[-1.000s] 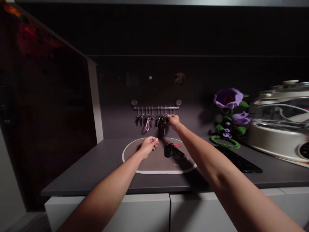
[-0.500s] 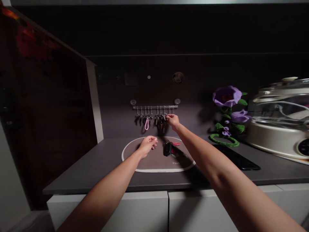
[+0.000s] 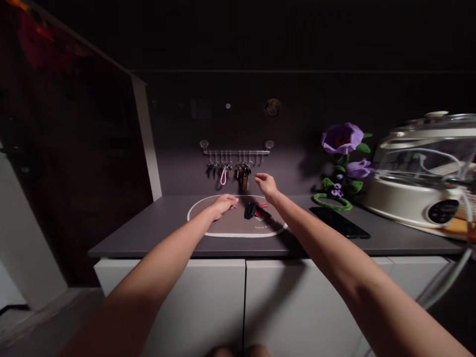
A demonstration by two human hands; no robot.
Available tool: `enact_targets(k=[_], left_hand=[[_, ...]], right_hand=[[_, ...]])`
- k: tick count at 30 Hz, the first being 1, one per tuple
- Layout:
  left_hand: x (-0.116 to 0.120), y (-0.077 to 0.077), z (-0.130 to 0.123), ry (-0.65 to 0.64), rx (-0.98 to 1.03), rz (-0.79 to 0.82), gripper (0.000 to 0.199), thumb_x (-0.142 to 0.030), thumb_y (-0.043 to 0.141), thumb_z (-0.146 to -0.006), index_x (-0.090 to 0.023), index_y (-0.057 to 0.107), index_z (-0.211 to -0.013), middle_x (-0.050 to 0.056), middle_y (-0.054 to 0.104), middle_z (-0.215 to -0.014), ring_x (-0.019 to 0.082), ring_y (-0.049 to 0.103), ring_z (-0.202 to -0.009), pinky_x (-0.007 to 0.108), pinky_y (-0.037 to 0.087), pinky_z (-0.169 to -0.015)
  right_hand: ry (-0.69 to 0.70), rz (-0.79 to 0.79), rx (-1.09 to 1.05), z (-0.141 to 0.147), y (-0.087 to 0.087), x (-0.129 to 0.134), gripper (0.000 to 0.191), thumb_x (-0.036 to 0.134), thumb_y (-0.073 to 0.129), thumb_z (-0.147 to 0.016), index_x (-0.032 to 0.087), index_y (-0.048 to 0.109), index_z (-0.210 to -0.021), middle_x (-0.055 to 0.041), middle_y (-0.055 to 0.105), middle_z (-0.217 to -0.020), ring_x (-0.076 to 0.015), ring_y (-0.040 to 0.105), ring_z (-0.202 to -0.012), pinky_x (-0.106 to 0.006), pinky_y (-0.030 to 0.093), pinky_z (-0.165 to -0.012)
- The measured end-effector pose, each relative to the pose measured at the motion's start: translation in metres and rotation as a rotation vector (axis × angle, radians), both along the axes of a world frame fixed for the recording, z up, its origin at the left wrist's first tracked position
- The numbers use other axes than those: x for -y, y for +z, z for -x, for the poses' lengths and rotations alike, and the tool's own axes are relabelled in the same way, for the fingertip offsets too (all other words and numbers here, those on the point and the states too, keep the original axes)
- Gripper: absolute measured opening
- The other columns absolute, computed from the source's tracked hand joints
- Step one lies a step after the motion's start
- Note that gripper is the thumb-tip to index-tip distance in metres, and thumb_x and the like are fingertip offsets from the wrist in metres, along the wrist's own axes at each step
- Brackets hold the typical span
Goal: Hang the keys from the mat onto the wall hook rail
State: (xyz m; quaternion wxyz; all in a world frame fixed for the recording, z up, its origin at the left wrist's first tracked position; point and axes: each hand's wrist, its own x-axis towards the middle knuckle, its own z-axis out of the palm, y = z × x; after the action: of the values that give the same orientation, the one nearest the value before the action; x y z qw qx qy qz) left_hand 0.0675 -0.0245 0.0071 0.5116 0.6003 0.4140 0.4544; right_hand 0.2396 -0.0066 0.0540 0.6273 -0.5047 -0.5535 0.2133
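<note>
A clear rail (image 3: 236, 152) on the dark wall carries several hooks. Bunches of keys (image 3: 244, 171) hang from its right half, and others with a pink loop strap (image 3: 223, 176) from its left half. My right hand (image 3: 267, 186) is just right of the hanging keys, apart from them, fingers curled together with nothing visible in them. Low over the oval mat (image 3: 223, 234), my left hand (image 3: 225, 203) has its fingers drawn together; whatever they may hold is hidden. Between the hands, on the mat, lies a black key fob (image 3: 250, 210) with red pieces beside it.
On the grey counter (image 3: 137, 229) right of the mat lies a black phone (image 3: 339, 223). Behind it stand purple craft flowers (image 3: 342, 139) with a green ring base. A cream appliance with a clear cover (image 3: 405, 196) is at far right, its cable hanging down. White cupboards (image 3: 193, 297) are below.
My right hand has come away from the hanging keys, which stay on the rail. My left hand stays low over the mat, slightly nearer its surface. The camera view has shifted.
</note>
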Motion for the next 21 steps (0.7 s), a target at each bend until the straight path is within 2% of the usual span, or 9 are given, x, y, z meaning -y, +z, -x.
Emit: enact_targets(k=[4, 7, 14, 17, 21], left_hand=[[0.01, 0.011, -0.003, 0.065, -0.12, 0.047, 0.009, -0.02, 0.06, -0.071, -0.014, 0.053, -0.07, -0.003, 0.054, -0.058, 0.005, 0.049, -0.05, 0.02, 0.039, -0.058], [0.02, 0.012, -0.011, 0.075, -0.172, -0.013, 0.013, -0.026, 0.061, -0.072, -0.016, 0.053, -0.077, -0.002, 0.055, -0.062, 0.007, 0.05, -0.053, 0.02, 0.039, -0.057], [0.031, -0.008, -0.032, 0.156, -0.198, -0.195, 0.033, -0.038, 0.061, -0.071, -0.014, 0.054, -0.091, 0.006, 0.062, -0.088, 0.011, 0.056, -0.071, 0.023, 0.043, -0.069], [0.031, -0.015, -0.035, 0.174, -0.337, -0.296, 0.048, -0.049, 0.059, -0.069, -0.014, 0.053, -0.101, 0.009, 0.062, -0.093, 0.014, 0.057, -0.077, 0.026, 0.043, -0.072], [0.034, -0.015, -0.033, 0.143, -0.522, -0.422, 0.062, -0.058, 0.06, -0.063, -0.014, 0.053, -0.106, 0.008, 0.062, -0.093, 0.017, 0.056, -0.079, 0.028, 0.042, -0.073]], right_hand=[[0.043, 0.021, 0.051, -0.002, -0.014, 0.024, 0.02, 0.015, 0.052, -0.075, 0.01, 0.06, -0.093, -0.0107, 0.064, -0.1, -0.0132, 0.059, -0.088, -0.03, 0.044, -0.085], [0.047, 0.026, 0.121, -0.006, -0.026, 0.039, 0.021, 0.017, 0.052, -0.076, 0.011, 0.061, -0.093, -0.0094, 0.065, -0.096, -0.0128, 0.06, -0.083, -0.029, 0.045, -0.082], [-0.05, 0.006, 0.427, -0.018, -0.052, 0.062, 0.019, 0.017, 0.051, -0.077, 0.016, 0.064, -0.092, -0.0069, 0.067, -0.095, -0.0135, 0.06, -0.085, -0.028, 0.044, -0.083], [-0.108, 0.018, 0.555, -0.018, -0.054, 0.067, 0.02, 0.018, 0.049, -0.078, 0.017, 0.064, -0.092, -0.0067, 0.067, -0.094, -0.0144, 0.061, -0.087, -0.027, 0.044, -0.082], [-0.141, 0.04, 0.657, -0.016, -0.054, 0.069, 0.022, 0.019, 0.048, -0.079, 0.016, 0.064, -0.094, -0.0079, 0.067, -0.096, -0.0162, 0.06, -0.089, -0.026, 0.043, -0.081]])
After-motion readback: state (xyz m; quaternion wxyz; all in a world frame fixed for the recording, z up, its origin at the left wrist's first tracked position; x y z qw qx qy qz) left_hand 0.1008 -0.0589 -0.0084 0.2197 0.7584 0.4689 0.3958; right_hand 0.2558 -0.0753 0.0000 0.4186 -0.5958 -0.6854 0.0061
